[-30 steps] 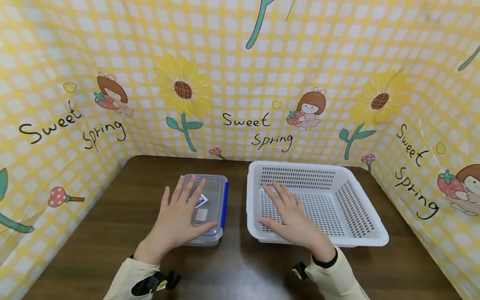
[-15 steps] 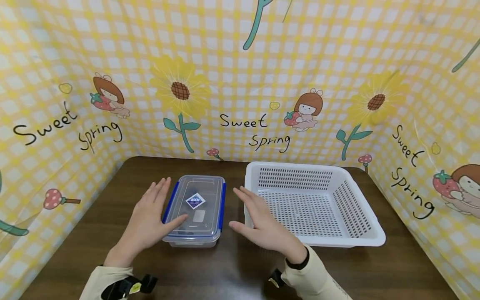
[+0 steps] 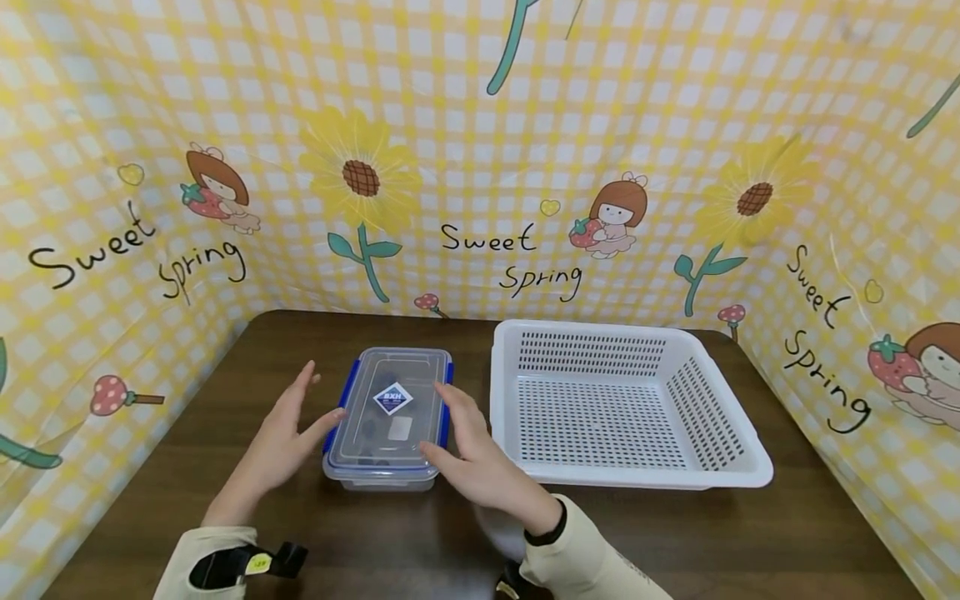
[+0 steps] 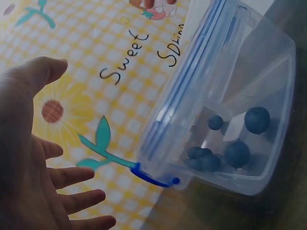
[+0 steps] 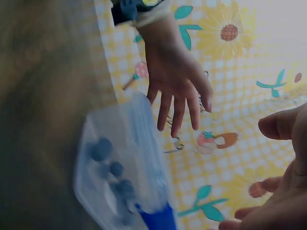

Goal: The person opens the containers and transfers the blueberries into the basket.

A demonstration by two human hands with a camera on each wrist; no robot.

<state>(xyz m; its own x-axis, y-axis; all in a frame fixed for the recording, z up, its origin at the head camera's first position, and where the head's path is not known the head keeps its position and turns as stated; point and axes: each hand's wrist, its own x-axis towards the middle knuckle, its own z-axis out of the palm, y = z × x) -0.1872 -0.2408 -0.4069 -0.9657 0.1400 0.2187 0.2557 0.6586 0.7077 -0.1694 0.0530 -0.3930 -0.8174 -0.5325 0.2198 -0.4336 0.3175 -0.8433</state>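
A clear plastic food container (image 3: 397,450) with a lid, blue side clips and a diamond label stands on the dark wooden table. Through its wall, the left wrist view shows several round bluish balls (image 4: 237,153) of different sizes. My left hand (image 3: 273,454) is at the container's left side, fingers extended and thumb spread toward the lid. On the other side, my right hand (image 3: 480,467) has its fingers over the lid's right edge in the head view. The right wrist view shows a gap between that hand (image 5: 283,187) and the container. Neither hand grips anything.
A white perforated plastic basket (image 3: 600,479) stands to the right of the container. Yellow checked cloth (image 3: 480,167) with printed flowers and lettering rises behind the table (image 3: 427,550) and along both sides.
Both hands have come from above, the left over the container and the right over the basket, and now flank the container. The right hand moved left; the container and basket stayed in place.
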